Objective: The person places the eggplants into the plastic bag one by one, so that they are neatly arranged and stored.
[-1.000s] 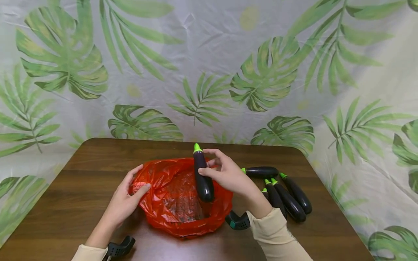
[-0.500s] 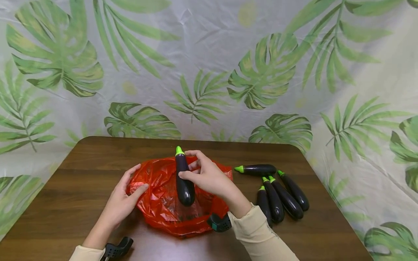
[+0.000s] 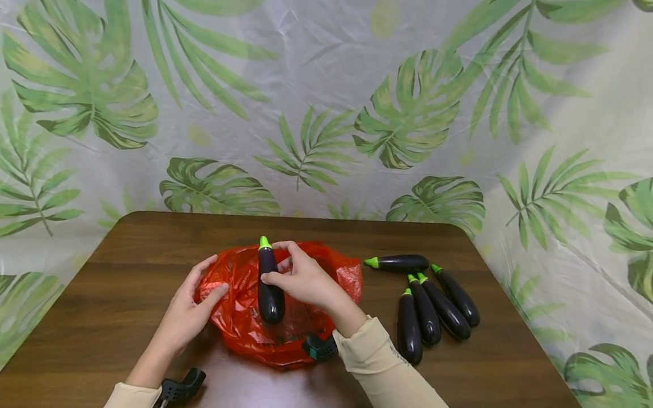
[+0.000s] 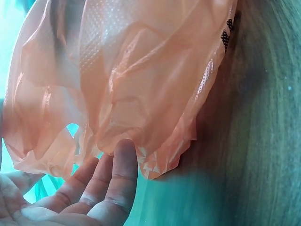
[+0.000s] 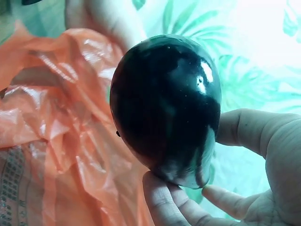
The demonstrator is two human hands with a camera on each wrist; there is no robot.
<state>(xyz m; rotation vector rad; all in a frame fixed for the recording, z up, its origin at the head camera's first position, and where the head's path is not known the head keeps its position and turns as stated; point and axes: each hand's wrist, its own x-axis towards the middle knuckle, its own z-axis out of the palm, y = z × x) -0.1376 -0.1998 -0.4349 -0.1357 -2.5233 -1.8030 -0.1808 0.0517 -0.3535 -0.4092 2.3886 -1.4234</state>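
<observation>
A dark purple eggplant (image 3: 270,303) with a bright green stem end is held over the mouth of a red plastic bag (image 3: 237,334). My right hand (image 3: 308,283) grips it between thumb and fingers; the right wrist view shows the rounded end of the eggplant (image 5: 167,108) close up. On the bag's left side, my left hand (image 3: 186,311) holds the rim, thumb in front and fingers behind. From the left wrist, the fingers (image 4: 123,174) touch the crinkled outside of the plastic bag (image 4: 136,99). The bag's mouth faces up; its bottom is partly hidden.
Several more eggplants lie on the brown wooden table (image 3: 127,272) to the right of the bag; one eggplant (image 3: 400,263) lies crosswise behind the others. A leaf-printed cloth (image 3: 326,113) hangs behind the table. Black devices sit at both wrists.
My right hand has carried the eggplant leftward and slightly down over the bag's mouth. The left hand has kept its place on the bag. The eggplants at the right are now less covered.
</observation>
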